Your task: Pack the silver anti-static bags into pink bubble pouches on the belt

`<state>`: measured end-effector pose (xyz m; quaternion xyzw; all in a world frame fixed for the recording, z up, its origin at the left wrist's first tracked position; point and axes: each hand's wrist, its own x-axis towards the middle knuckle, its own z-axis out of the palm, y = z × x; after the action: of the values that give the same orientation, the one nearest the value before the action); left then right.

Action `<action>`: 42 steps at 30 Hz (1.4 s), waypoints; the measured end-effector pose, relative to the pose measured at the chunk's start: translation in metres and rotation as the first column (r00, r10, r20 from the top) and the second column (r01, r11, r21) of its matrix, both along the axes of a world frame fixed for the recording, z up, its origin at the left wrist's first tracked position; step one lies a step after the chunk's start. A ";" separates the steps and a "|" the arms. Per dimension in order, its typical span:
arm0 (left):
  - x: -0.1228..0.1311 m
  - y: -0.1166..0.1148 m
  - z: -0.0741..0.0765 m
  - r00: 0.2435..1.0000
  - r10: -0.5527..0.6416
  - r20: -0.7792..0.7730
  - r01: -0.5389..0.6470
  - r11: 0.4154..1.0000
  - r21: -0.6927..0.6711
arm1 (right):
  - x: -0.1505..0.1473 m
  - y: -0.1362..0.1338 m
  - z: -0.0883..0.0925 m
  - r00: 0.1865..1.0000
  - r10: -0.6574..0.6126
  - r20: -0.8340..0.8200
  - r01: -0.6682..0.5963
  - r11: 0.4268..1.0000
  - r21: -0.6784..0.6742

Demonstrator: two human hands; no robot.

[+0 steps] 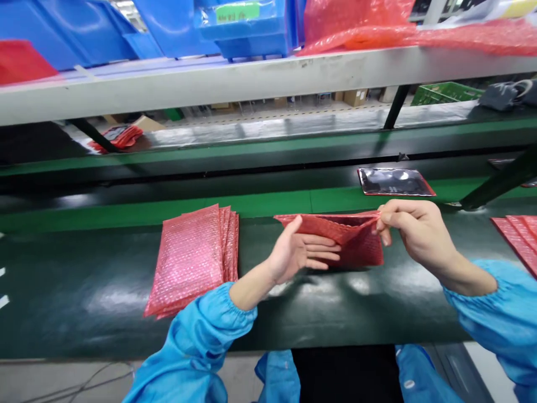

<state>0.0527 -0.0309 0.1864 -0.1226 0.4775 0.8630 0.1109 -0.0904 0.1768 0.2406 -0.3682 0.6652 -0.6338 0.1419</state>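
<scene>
A red bubble-wrap bag [361, 246] is held up over the dark green bench, its mouth gaping upward. My right hand [413, 226] pinches the bag's upper right corner between thumb and fingers. On the bag's near side is my left hand [304, 252], fingers stretched out and spread, palm showing; whether it presses on the bag I cannot tell. Left of that hand lies a stack of red bubble-wrap bags [193, 254]. Beyond the right hand, a flat dark panel in a shiny film [394, 182] with a red edge rests on the green strip.
Above the bench runs a white shelf [201, 84] with blue bins [255, 28] and red bubble wrap [361, 22]. More red bags [520, 235] lie at the right edge. A dark post [503, 176] slants up at the right. A green crate [448, 92] stands farther back.
</scene>
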 end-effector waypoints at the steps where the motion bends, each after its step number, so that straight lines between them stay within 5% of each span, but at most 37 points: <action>1: 0.003 0.008 -0.005 0.999 -0.037 0.010 0.036 0.998 0.051 | 0.007 -0.002 -0.001 0.998 0.017 -0.059 -0.017 1.000 0.000; 4: 0.013 0.028 -0.014 0.999 -0.030 -0.010 0.031 0.981 0.190 | 0.028 -0.009 -0.006 0.926 0.089 -0.366 -0.113 0.993 -0.045; 6: 0.020 0.035 -0.013 0.998 0.053 -0.020 -0.046 0.964 0.264 | 0.041 -0.014 -0.012 0.794 0.111 -0.598 -0.218 0.970 -0.110; 11: 0.033 0.036 -0.012 0.877 0.480 0.018 -0.474 0.857 0.202 | 0.059 -0.033 -0.044 0.526 0.157 -0.836 -0.418 0.904 -0.094; 15: 0.053 0.020 -0.021 0.589 0.808 -0.032 -0.806 0.590 0.052 | 0.061 -0.049 -0.084 0.449 0.306 -0.840 -0.465 0.882 0.072; 20: 0.102 -0.041 -0.033 0.215 0.976 0.023 -0.977 0.215 0.000 | 0.046 -0.051 -0.162 0.485 0.445 -0.753 -0.353 0.887 0.297; 24: 0.141 -0.086 -0.042 0.018 1.000 0.024 -0.999 0.017 0.046 | 0.023 -0.041 -0.227 0.569 0.386 -0.727 -0.217 0.922 0.320; 27: 0.155 -0.099 -0.051 -0.073 0.996 0.056 -0.994 -0.077 0.081 | 0.008 -0.036 -0.255 0.645 0.259 -0.719 -0.081 0.959 0.273; 31: 0.159 -0.101 -0.061 -0.094 0.984 0.148 -0.994 -0.102 0.047 | 0.000 -0.035 -0.263 0.694 0.189 -0.694 -0.021 0.970 0.243; 35: 0.166 -0.093 -0.064 -0.050 0.989 0.136 -0.997 -0.057 0.043 | 0.001 -0.035 -0.261 0.738 0.193 -0.646 -0.024 0.965 0.261; 38: 0.177 -0.077 -0.067 0.081 0.976 0.202 -0.996 0.085 -0.014 | 0.003 -0.035 -0.259 0.769 0.174 -0.615 -0.010 0.965 0.260; 42: 0.175 -0.049 -0.078 0.338 0.866 0.368 -0.920 0.387 -0.067 | 0.005 -0.036 -0.255 0.781 0.163 -0.603 0.003 0.965 0.264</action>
<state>0.2278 -0.0797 0.1085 -0.5039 0.2362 0.7785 -0.2902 -0.0849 0.1412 -0.0143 -0.5629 0.7328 -0.3822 -0.0121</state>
